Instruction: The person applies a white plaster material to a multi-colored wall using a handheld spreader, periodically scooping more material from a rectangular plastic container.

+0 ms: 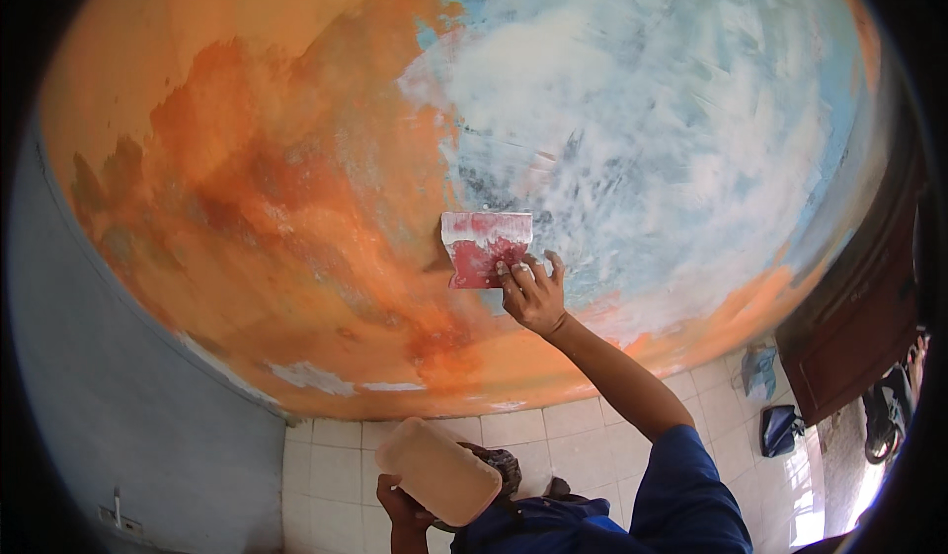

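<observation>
A wall [247,139] carries orange paint on the left and pale blue with smeared white on the right. My right hand [533,292] grips a red flat scraper [479,248], its wide white-smeared edge lying on the wall near the border between orange and blue. Low in the view, my left hand [400,500] holds a beige rectangular object [437,465], perhaps a board or container; which one, I cannot tell.
A grey side wall [138,356] with a socket [118,522] stands at the left. White floor tiles [331,455] lie below. At the right are a dark brown door [849,356], a light blue bag [758,371], a dark bag [780,431] and dark objects I cannot make out [884,411].
</observation>
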{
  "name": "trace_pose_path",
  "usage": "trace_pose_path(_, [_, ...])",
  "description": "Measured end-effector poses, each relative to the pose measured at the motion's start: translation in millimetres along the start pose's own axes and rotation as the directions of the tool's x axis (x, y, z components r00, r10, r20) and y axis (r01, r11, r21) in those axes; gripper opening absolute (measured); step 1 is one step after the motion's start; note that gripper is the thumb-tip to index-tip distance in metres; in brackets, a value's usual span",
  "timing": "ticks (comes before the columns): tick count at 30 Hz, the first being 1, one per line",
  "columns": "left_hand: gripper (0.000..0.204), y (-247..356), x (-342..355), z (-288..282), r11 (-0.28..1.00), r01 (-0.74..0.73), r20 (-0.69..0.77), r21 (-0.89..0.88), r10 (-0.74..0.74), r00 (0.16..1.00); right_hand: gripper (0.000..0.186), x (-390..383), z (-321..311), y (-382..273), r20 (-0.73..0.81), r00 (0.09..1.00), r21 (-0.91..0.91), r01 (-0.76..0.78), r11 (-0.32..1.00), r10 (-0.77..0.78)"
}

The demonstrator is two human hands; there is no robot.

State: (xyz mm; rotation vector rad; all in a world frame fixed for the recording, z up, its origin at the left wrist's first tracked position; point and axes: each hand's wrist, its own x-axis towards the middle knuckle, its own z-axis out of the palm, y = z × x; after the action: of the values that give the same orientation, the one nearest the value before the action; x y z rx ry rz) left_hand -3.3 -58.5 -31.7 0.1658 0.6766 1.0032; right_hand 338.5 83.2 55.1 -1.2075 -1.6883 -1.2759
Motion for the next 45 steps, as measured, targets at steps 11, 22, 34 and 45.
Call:
trace_pose_path(11, [0.062,10.1,3.1,-17.4,0.999,0.023,0.018,0.025,-0.023,1.000,0.039,11.5,6.5,-2.8,0.158,0.985,-0.026,0.077,0.997,-0.072])
trace_pose_path(22, [0.064,12.3,4.0,-7.9,0.997,-0.071,-0.025,0.032,0.072,0.997,0.037,-56.9,49.4,-26.9,0.172,0.985,0.056,-0.032,0.998,0.022])
trace_pose_path(34, [0.060,12.7,-26.2,-26.0,0.998,-0.061,-0.096,0.021,0.063,0.993,0.044,-9.5,-41.8,-36.2,0.144,0.989,0.195,-0.047,0.980,0.019])
trace_pose_path(45, [0.060,8.7,-8.8,-15.9,0.999,-0.034,-0.077,0.028,0.036,0.996,0.042,-47.6,53.5,-30.7,0.171,0.978,-0.035,-0.117,0.993,0.121])
